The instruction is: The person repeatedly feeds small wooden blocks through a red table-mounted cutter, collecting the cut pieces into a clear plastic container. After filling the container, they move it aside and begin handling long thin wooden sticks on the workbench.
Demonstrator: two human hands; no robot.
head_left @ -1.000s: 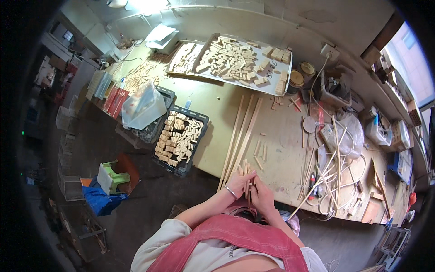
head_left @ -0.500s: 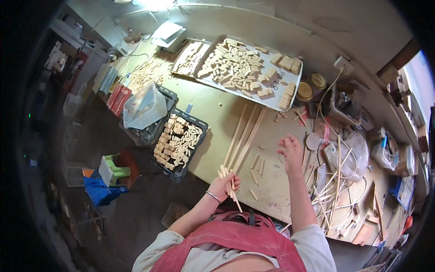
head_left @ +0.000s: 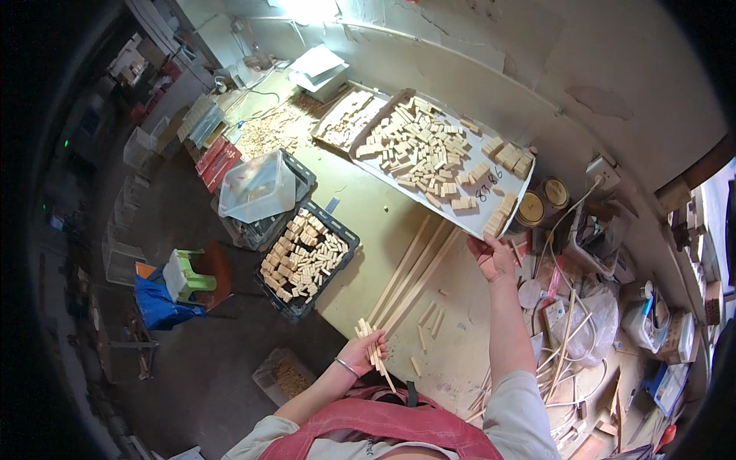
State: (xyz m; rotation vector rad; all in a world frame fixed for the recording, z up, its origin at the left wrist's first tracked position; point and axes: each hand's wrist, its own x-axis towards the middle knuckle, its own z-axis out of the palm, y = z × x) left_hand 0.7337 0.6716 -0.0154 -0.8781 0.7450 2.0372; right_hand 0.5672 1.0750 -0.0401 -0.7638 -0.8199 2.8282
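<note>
My left hand (head_left: pixel 363 354) is closed round a small bundle of thin wooden sticks (head_left: pixel 375 360) at the table's near edge. Farther off to the right, my right hand (head_left: pixel 494 261) has its fingers at the near right corner of a large white tray (head_left: pixel 422 197), seemingly pinching its rim. Many small pale wooden blocks (head_left: pixel 429 142) lie loose in the tray, with a few neat rows at its right side. Between my hands, several long wooden strips (head_left: pixel 418 268) lie on the table, their far ends close to the tray's edge. Short stick pieces (head_left: pixel 437 323) lie nearby.
A black crate (head_left: pixel 349 222) of wooden blocks stands at the left table edge, beside a translucent plastic bin (head_left: pixel 257 188). Round tins (head_left: pixel 530 207), white cables, a plastic bag (head_left: pixel 594 322) and wood scraps crowd the right side. A green and white stool (head_left: pixel 188 280) stands on the floor.
My right hand has moved from above the table to the tray's near corner. My left hand still holds the sticks. The whole view has shifted, with the tray lower in the picture.
</note>
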